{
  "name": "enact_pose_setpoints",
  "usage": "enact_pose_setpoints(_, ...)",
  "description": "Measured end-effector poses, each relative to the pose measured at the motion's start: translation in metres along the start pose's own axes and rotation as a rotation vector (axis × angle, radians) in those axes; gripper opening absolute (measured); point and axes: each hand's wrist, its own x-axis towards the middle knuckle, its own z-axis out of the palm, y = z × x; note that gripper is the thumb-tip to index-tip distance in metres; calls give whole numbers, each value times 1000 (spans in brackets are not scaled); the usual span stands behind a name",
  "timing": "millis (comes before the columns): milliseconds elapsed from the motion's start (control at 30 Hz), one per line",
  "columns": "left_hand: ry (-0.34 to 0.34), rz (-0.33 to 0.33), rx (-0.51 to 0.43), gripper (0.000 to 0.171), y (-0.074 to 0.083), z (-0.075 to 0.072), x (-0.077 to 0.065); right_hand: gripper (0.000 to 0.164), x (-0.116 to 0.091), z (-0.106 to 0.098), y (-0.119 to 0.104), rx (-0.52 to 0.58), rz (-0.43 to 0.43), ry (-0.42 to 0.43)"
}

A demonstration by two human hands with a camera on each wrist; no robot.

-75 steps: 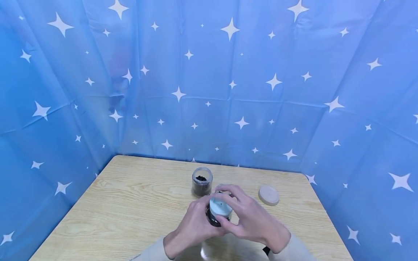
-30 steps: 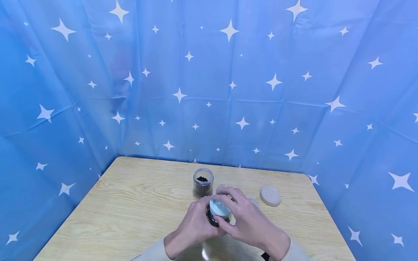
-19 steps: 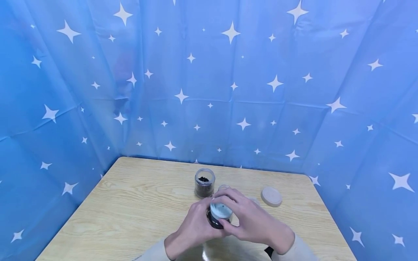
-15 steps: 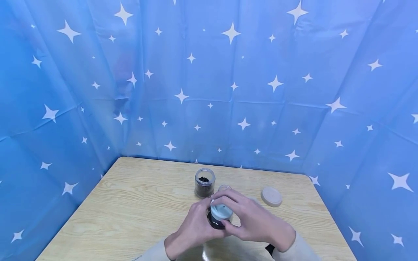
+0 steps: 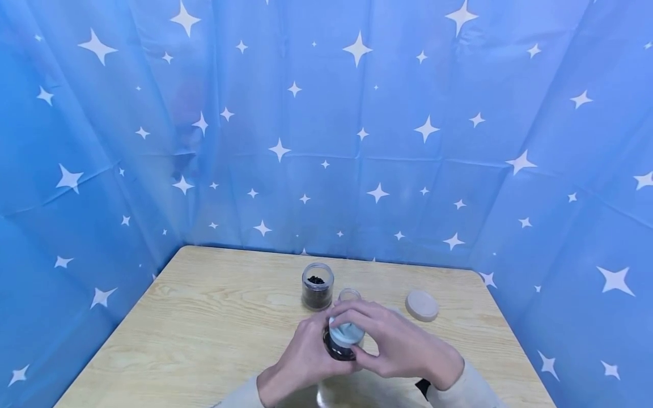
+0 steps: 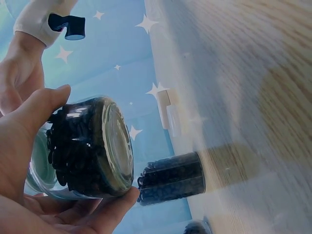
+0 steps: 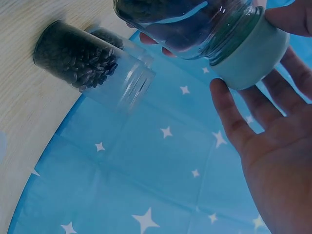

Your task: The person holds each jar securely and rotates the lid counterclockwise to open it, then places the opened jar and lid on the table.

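Observation:
My left hand (image 5: 308, 351) grips a glass jar (image 6: 80, 146) of glossy black beans, its thumb and fingers curled round the glass. The jar is held above the table, its base showing in the left wrist view. A pale mint lid (image 7: 253, 51) sits on the jar's mouth. My right hand (image 5: 400, 340) holds this lid from above, thumb on one side and fingers on the other. How firmly the lid is seated cannot be told. Just beyond the hands stands an uncapped glass jar (image 5: 317, 290) part filled with dark beans.
Another clear jar (image 5: 350, 294) stands beyond the right hand, which partly covers it. A round beige lid (image 5: 422, 305) lies to its right, with a translucent lid-like piece (image 6: 173, 121) beside it. Wood-grain table (image 5: 204, 317) meets a blue star-patterned curtain (image 5: 326, 141) at its far edge.
My right hand has turned slightly on the mint lid and sits a little lower. My left hand stays round the jar in nearly the same place.

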Motion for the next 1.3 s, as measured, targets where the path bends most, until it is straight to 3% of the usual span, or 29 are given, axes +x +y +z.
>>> enact_pose_setpoints(500, 25, 25, 22, 84, 0, 2, 0, 60, -2, 2, 4, -8, -11, 23)
enact_pose_setpoints(667, 29, 29, 31, 78, -1, 1, 0, 63, -3, 5, 4, -56, -9, 85)
enact_pose_setpoints(933, 43, 85, 40, 77, -1, 2, 2, 66, -5, 14, -1, -154, 94, 193)
enact_pose_setpoints(1300, 54, 50, 86, 68, -4, 4, 2, 67, -8, 31, -11, -202, 247, 282)
